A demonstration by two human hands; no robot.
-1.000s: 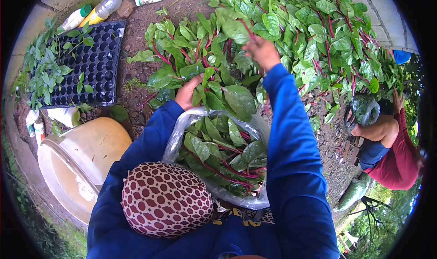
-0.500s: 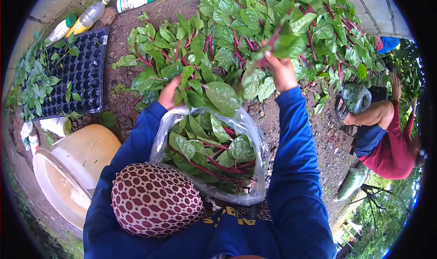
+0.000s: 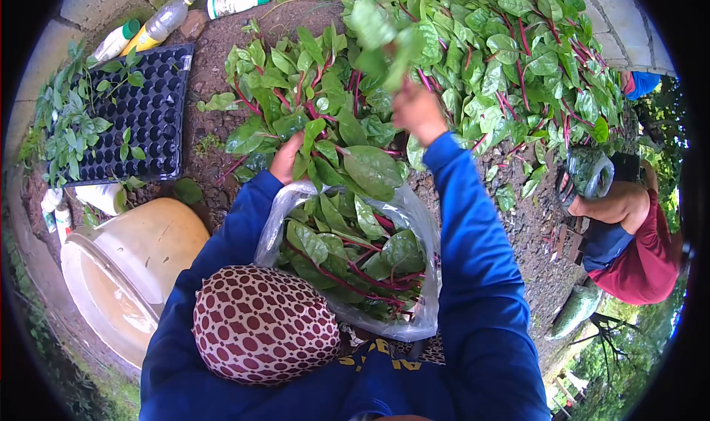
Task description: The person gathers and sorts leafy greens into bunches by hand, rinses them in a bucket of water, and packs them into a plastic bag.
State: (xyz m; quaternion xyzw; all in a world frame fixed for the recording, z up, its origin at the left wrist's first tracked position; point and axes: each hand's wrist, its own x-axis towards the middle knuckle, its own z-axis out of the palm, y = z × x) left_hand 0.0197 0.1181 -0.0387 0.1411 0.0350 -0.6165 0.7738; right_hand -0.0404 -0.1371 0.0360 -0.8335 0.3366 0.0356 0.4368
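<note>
My left hand (image 3: 285, 160) is closed round a bunch of Malabar spinach (image 3: 370, 169), its broad green leaves hanging over the mouth of a clear plastic bag (image 3: 427, 225). Inside that bag, which stands between my arms, lie more red-stemmed leaves (image 3: 347, 262). My right hand (image 3: 419, 118) is up and to the right, gripping a sprig of Malabar spinach (image 3: 405, 51); both are smeared by motion. Behind both hands a large heap of the same greens (image 3: 510, 58) covers the ground.
To the left are a black seedling tray (image 3: 133, 118) with plants over it, bottles (image 3: 235, 3) and a tipped cream-coloured bucket (image 3: 148, 251). A patterned round cloth (image 3: 266, 325) is near my lap. At right a person in a red shirt (image 3: 640, 262) crouches beside a filled plastic bag (image 3: 588, 171).
My right hand has moved left and slightly forward with its sprig, towards my left hand's side. My left hand keeps its bunch above the bag. The whole view has shifted a little.
</note>
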